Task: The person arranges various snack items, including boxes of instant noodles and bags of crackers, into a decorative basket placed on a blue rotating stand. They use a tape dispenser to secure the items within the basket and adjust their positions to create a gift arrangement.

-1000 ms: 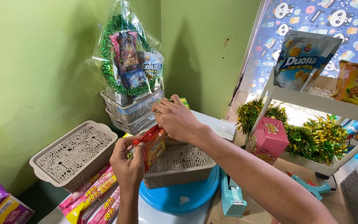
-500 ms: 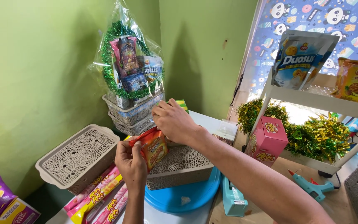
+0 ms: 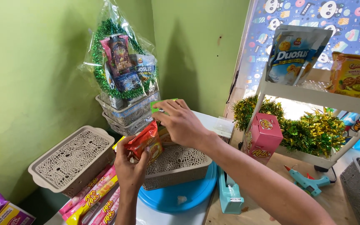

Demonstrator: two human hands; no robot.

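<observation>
Left hand point(image 3: 131, 170): clamping red-orange snack packet point(image 3: 146, 143) upright, steadying it on upturned beige basket point(image 3: 176, 166).
Right hand point(image 3: 183, 123): fingers pinching together on green pack point(image 3: 160, 105), setting it behind packet.
Basket: sitting on blue tray point(image 3: 176, 196), desk point(image 3: 167, 216) beneath.

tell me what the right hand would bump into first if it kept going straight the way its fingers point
The right hand points left and away, toward the wall. Going straight on, it would probably first meet the stacked grey baskets under the cellophane-wrapped hamper, though depth is hard to judge from the head view.
</observation>
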